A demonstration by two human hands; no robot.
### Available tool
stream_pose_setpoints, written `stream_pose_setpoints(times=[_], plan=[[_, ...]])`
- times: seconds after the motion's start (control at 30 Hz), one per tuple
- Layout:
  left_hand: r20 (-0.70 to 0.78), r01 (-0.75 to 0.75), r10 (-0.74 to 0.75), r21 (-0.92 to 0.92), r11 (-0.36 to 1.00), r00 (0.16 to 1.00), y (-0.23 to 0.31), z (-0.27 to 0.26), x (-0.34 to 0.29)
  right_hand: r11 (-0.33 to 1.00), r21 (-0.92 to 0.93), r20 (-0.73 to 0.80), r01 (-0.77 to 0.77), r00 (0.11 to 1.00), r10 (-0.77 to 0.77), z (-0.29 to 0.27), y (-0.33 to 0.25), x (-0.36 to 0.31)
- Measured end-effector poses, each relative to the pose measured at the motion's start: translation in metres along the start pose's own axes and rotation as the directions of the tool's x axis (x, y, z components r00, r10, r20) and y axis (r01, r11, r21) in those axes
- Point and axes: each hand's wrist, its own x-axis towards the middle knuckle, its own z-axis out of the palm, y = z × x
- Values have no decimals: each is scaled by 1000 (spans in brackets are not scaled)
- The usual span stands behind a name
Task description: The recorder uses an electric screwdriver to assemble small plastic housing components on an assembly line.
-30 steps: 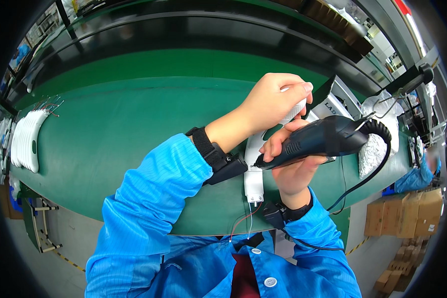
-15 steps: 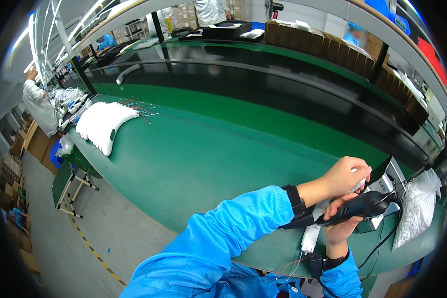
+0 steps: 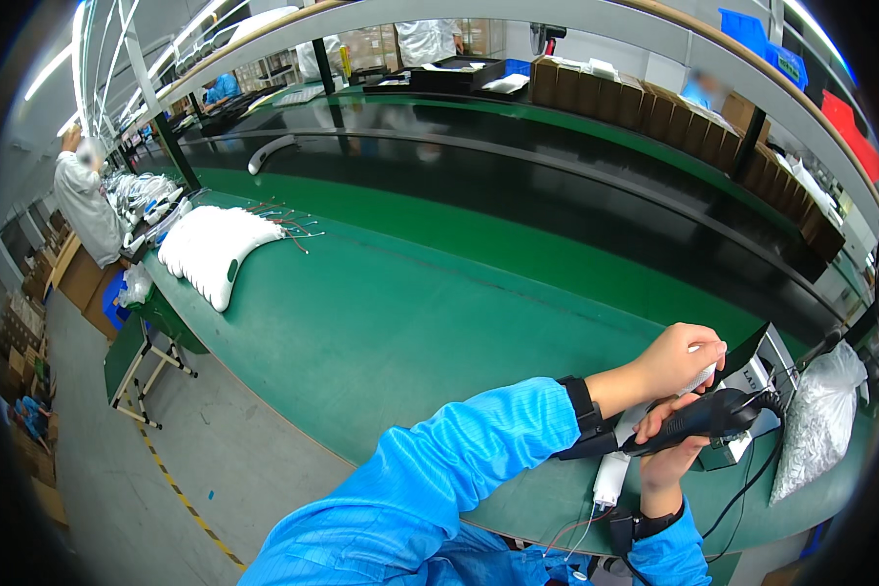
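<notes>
My left hand is closed round the upper end of a white plastic housing, which slants down toward me. Red and white wires trail from the housing's lower end. Just below, my right hand grips a black corded power tool, which looks like an electric screwdriver. The tool lies across the housing, with its cord end to the right. My left wrist and the tool hide the housing's middle, and the tool's tip is out of sight behind my left wrist.
A row of similar white housings with wires lies far left on the green table. Right of my hands are a box-shaped device and a clear bag of small parts. A black conveyor belt runs behind, with one curved piece.
The view has shifted slightly, so the scene sits a little lower and farther right. Both hands keep their hold on the housing and the tool, with little other movement.
</notes>
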Motion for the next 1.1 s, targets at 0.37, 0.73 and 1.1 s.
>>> stream_pose_setpoints(times=[0.37, 0.73, 1.1], plan=[[111, -126, 60, 900, 416, 992, 28, -46, -19, 940, 34, -73, 339, 939, -336, -38, -39, 24], [-583, 347, 526, 804, 483, 619, 34, -181, 1, 946, -64, -154, 319, 933, -325, -59, -26, 29], [-317, 239, 175, 902, 360, 932, -48, -192, -12, 956, -73, -120, 285, 949, -292, -50, -19, 27]])
